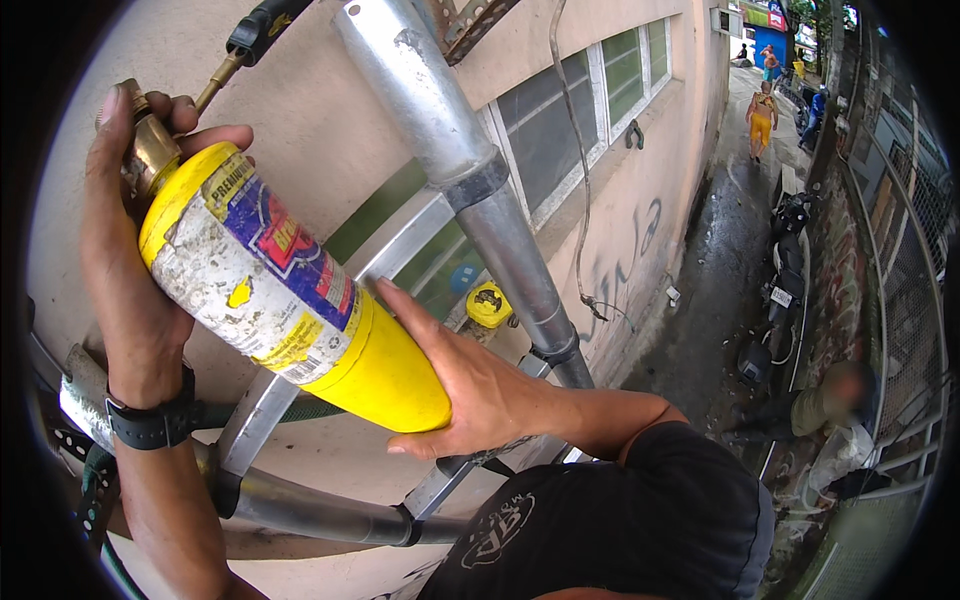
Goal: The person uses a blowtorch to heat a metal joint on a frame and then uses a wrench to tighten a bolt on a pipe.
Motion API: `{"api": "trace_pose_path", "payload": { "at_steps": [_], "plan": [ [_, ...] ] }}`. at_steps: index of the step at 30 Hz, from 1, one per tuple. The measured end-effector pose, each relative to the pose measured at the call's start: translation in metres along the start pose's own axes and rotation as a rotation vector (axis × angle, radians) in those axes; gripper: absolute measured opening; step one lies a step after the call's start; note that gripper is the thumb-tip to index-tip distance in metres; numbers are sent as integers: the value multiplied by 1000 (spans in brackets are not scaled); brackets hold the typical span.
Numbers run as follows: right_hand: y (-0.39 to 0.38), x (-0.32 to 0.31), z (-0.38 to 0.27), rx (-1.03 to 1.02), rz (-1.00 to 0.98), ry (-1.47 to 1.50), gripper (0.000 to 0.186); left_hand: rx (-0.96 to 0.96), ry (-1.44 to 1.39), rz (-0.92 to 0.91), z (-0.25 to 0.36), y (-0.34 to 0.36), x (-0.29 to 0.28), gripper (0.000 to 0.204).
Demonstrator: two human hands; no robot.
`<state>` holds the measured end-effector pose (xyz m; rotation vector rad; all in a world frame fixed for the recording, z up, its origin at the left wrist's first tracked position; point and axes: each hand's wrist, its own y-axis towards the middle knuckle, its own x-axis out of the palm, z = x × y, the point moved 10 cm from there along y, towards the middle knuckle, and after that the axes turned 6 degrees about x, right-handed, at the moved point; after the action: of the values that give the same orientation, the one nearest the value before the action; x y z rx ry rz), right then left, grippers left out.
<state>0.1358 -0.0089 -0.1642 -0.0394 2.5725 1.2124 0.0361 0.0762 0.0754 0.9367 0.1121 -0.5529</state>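
Note:
I hold a yellow gas canister (pixel 290 285) with a scuffed white and blue label, tilted so its brass valve points to the upper left. My left hand (pixel 135 255) is closed around the canister's neck, its fingers curled over the brass valve (pixel 153 150). Cupped on the yellow base, my right hand (pixel 475 375) grips the lower end. A thin brass tube (pixel 218 82) runs up behind the left fingertips to a black torch part (pixel 265 28), which the frame's edge cuts off. How the tube meets the valve is hidden by my fingers.
A metal ladder with a thick round rail (pixel 430 110) stands beside the wall, just beyond the canister. Behind it are a louvred window (pixel 555 125), a hanging cable (pixel 580 170) and a yellow container (pixel 488 304). Far below right lie an alley (pixel 720 240), motorcycles (pixel 785 265) and several people.

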Motion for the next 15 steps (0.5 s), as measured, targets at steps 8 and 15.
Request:
{"api": "trace_pose_path", "payload": {
  "at_steps": [8, 15],
  "plan": [
    [-20, -56, 15, 15, -174, 149, 127, -2, -44, -31, -5, 8, 7, 53],
    [-80, -335, 202, 180, 771, 254, 36, -28, 6, 106, 1, -12, 14, 54]
  ]
}}
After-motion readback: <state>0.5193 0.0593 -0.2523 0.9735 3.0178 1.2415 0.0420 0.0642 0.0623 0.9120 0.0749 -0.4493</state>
